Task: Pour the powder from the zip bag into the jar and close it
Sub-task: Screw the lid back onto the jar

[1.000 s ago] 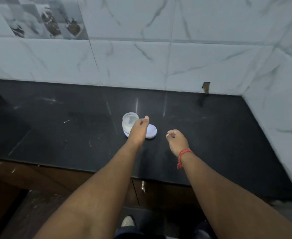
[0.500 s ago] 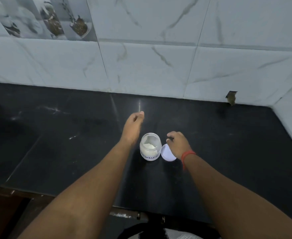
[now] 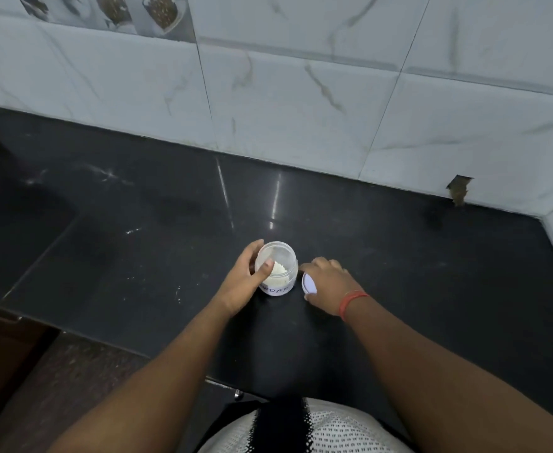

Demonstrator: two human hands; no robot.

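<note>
Near the front edge of the black counter [image 3: 138,256], one clear jar [image 3: 276,269] stood upright with its mouth uncovered and a low heap of white powder [image 3: 276,272] showing inside. The left hand [image 3: 242,279] had closed round the jar from its nine o'clock side, fingers curled behind the wall and the thumb pressed on the near rim; half a second earlier that hand lay flat on the counter beside the jar, touching nothing. The right hand [image 3: 327,282] sat at the jar's three o'clock, fingers curled over the one white lid [image 3: 308,284] and pinching its edge; the lid appeared tilted off the counter, though how far it was lifted could not be told. Earlier the same hand only rested over the lid while it lay flat.

Taken together, those shifts suggested that pouring was finished and the closing step was under way: one hand steadying the jar, the other bringing the lid. The lid was not yet on the mouth, and it lay just beside the jar, not touching it as far as could be seen.

By count: one jar, one lid, two hands, one red thread band [image 3: 350,300] on the right wrist. No zip bag was in view. At the jar's one o'clock, well apart, one small chipped gap [image 3: 460,189] broke the base of the marble wall tiles [image 3: 301,109].
</note>
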